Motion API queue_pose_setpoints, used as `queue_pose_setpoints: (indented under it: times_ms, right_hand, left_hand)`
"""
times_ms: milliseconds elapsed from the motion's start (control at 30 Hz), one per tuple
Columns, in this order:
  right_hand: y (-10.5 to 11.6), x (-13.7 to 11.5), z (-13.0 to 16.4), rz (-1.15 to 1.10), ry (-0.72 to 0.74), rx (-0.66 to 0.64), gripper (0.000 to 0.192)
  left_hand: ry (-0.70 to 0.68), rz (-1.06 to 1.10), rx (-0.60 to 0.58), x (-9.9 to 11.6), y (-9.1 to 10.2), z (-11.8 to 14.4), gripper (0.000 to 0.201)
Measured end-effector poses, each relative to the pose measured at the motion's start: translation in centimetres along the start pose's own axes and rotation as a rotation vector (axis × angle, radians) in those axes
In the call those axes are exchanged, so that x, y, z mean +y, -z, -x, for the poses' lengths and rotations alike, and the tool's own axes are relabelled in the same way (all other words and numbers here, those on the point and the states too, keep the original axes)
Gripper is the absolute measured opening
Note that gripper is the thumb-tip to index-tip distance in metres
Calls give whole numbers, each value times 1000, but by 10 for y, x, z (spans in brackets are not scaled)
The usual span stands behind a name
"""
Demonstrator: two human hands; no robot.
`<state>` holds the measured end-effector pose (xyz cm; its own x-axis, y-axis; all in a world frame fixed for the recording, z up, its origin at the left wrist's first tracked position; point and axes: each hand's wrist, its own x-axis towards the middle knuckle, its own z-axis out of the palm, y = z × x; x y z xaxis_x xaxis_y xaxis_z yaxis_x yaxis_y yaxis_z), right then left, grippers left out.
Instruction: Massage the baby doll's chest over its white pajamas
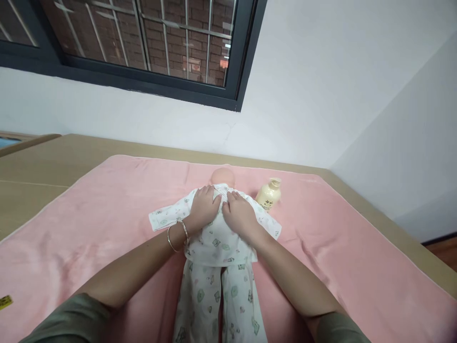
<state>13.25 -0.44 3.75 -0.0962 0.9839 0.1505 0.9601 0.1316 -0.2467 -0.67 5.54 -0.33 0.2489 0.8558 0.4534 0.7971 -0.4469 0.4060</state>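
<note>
A baby doll (223, 176) lies stretched out on a pink blanket, its bare head pointing away from me. It wears a white printed top (219, 245) and matching trousers (237, 295), with both sleeves spread to the sides. My left hand (204, 206) rests flat on the upper left of the top, fingers extended toward the head. On the upper right of the top lies my right hand (240, 212), also flat, its thumb close to the left one. Neither hand grasps anything. A pale yellow pump bottle (269, 194) is just beyond the doll's right sleeve.
The pink blanket (117, 205) covers most of a tan surface (32, 162). Behind it rises a white wall (303, 95) with a dark-framed, barred window (150, 78). A small yellow label (5, 302) sits at the far left edge.
</note>
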Motion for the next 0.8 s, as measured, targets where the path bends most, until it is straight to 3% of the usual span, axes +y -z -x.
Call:
queue_pose_setpoints:
  times_ms: [200,800]
  right_hand:
    - [-8,20,-16,-85,-8,38,61]
    - [-13,26,-23,-116,13,74,60]
  left_hand:
    - [-37,-13,49,3,-5,9,32]
    - [10,49,42,5,0,8,36]
